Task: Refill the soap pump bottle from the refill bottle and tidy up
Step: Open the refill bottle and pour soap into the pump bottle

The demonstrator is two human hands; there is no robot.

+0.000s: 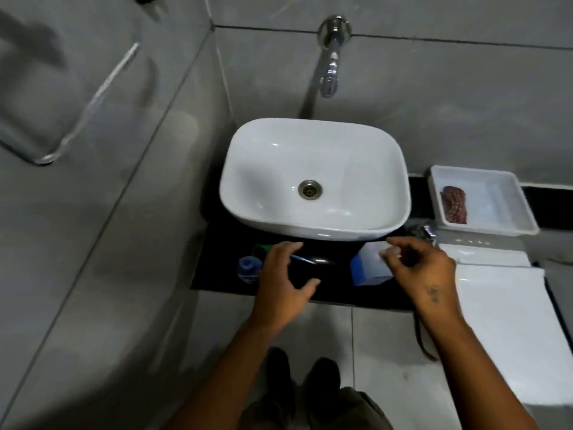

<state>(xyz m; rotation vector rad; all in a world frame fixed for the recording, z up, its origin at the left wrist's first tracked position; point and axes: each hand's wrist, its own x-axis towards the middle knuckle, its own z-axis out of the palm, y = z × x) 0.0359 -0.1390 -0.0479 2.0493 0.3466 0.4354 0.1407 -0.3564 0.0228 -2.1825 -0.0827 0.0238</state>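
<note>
From the head camera, looking straight down at a white basin (313, 178) sitting on a black counter (217, 243), with a chrome tap (331, 60) reaching out from the grey wall above it. Both hands are out over the counter's front edge, and neither one is holding anything. The left hand (285, 277) has its fingers spread wide, thumb stretched out to the side, hovering just in front of the basin's near rim. Right beside it, toward the counter's front left corner, there's a blue-capped bottle (248, 268) seen from above, with something green (262, 248) just behind it; it's too blurred to say which bottle this is. The right hand (415, 268) is loosely curled, fingers apart, above the front right part of the counter. Just to its left, partly under the fingers, stands a blue and white container (369, 270), also blurred. Off the counter's right end sits a white tray (514, 209) with a dark red item (454, 204) lying in its left side. In front of the tray, white sheets (508, 330) lie flat. Down at the bottom, dark shoes (321, 383) on pale floor tiles.
</note>
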